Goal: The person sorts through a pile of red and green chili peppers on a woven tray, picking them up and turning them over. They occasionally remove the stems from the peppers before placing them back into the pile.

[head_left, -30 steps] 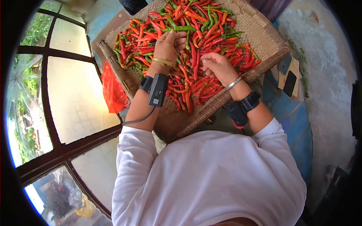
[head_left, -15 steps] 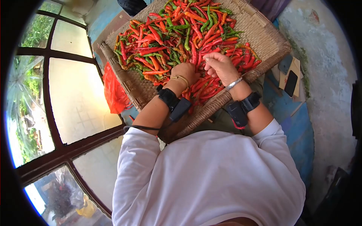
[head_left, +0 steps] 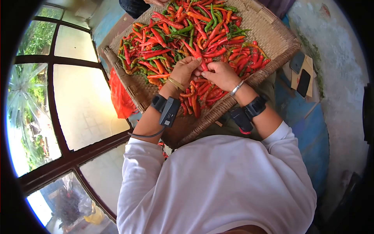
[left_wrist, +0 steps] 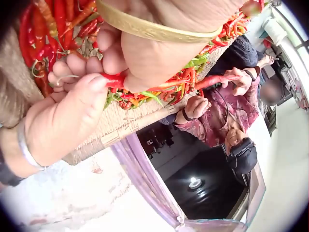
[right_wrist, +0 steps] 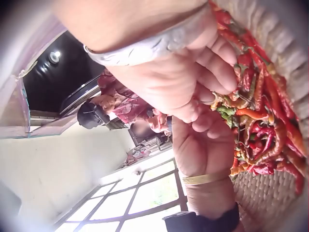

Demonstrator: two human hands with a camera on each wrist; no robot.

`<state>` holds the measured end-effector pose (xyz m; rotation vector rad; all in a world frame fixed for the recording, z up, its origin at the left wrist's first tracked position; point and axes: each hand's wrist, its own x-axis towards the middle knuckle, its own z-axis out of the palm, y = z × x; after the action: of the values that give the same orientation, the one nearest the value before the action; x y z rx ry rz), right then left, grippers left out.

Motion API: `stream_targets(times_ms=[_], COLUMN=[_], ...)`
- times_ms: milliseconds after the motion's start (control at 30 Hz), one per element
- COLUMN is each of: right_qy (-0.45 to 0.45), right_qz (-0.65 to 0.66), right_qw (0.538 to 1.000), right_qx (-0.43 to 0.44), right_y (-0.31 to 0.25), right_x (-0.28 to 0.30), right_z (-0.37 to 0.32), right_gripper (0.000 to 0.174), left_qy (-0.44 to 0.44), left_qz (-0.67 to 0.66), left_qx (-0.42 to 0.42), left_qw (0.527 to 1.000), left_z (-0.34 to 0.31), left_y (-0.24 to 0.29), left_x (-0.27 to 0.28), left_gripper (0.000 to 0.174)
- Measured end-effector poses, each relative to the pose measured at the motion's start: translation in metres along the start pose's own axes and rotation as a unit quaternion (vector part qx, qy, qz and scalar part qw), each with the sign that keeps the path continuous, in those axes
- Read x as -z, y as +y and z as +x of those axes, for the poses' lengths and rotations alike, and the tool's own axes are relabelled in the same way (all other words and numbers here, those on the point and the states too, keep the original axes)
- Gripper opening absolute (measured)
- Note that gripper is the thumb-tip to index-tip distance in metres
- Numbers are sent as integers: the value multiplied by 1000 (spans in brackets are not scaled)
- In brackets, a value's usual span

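Both hands meet over a heap of chili peppers (head_left: pixel 156 50) in a woven basket tray (head_left: pixel 269 31). My left hand (head_left: pixel 184 71), with a gold bangle, pinches a red chili pepper (head_left: pixel 203 65) between thumb and fingers. From the other side, my right hand (head_left: pixel 223 75), wearing a silver bangle, pinches the same pepper near its stem end. In the left wrist view the pepper's red body (left_wrist: pixel 114 81) shows between the fingertips, and a pale curved stem lies over the right fingers. The right wrist view hides the pepper behind the hands.
Another person (left_wrist: pixel 227 111) in a cap faces me across the tray, holding a long red pepper. A red plastic bag (head_left: pixel 119 95) hangs at the tray's left, beside framed windows (head_left: pixel 82 101). Two phones (head_left: pixel 303 83) lie at the right near the wall.
My left hand went from a green pepper farther up the heap down into the near peppers, then up to my right hand with a red pepper. The right hand shifted slightly left and now pinches it too.
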<state>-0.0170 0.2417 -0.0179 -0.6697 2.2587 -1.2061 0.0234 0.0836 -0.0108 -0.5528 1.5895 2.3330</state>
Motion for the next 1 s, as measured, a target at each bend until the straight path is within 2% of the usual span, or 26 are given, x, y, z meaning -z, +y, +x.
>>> stream_targets(times_ms=[100,167,200,267,300,367,400,467,500,533,567,633,667,700,733,767,800,833,900,967,1000], right_qy=[23,-18,-20,-23,-24,63,63,43,32,31,32,36,50,63,65,68,70,69,54,54,56], right_qz=[21,91,93,199,200,232,233,245,251,251,270,291,301,312,314,310,306,306,301,300,300], right_qw=[999,995,995,979,979,971,970,968,967,967,962,956,952,947,947,948,949,948,951,952,951], right_qx=[17,24,24,26,29,4,5,-15,-26,-26,-23,-19,-25,-32,-32,-36,-40,-43,-42,-37,-41], right_y=[-4,-9,-10,-13,-13,-12,-12,-11,-11,-10,-7,-6,-6,-5,-6,-8,-9,-11,-15,-11,-10], right_x=[1,0,-1,-1,0,4,5,6,6,5,4,3,4,5,6,7,8,9,10,7,7], right_z=[-3,-4,-5,-7,-6,-5,-4,-5,-6,-5,-3,-3,-2,-3,-3,-4,-5,-5,-6,-3,-2], right_gripper=[27,26,26,25,25,26,26,26,26,26,25,25,24,23,23,22,22,22,22,21,22], left_qy=[6,11,13,60,62,118,104,73,70,55,52,61,59,87,114,98,94,112,113,109,110], left_qz=[-37,-101,-101,-85,-83,-30,42,160,194,141,26,-17,-15,96,207,311,458,602,692,725,723], left_qx=[-5,49,50,80,77,82,87,65,19,-56,-128,-216,-217,-215,-208,-122,-138,-122,-64,-41,-40], left_qw=[999,994,994,991,992,989,990,982,978,987,990,974,974,968,949,937,873,781,710,679,681], left_z=[0,2,2,3,3,6,9,20,27,32,40,48,46,40,37,41,48,39,25,27,27], left_y=[-1,1,0,2,5,14,24,53,66,79,90,111,107,97,85,67,41,30,16,0,-4], left_x=[-2,2,5,12,15,21,26,27,28,28,30,29,26,20,14,17,22,11,-6,-5,-7], left_gripper=[18,22,22,28,28,31,34,36,25,24,24,28,28,29,30,32,29,33,39,37,37])
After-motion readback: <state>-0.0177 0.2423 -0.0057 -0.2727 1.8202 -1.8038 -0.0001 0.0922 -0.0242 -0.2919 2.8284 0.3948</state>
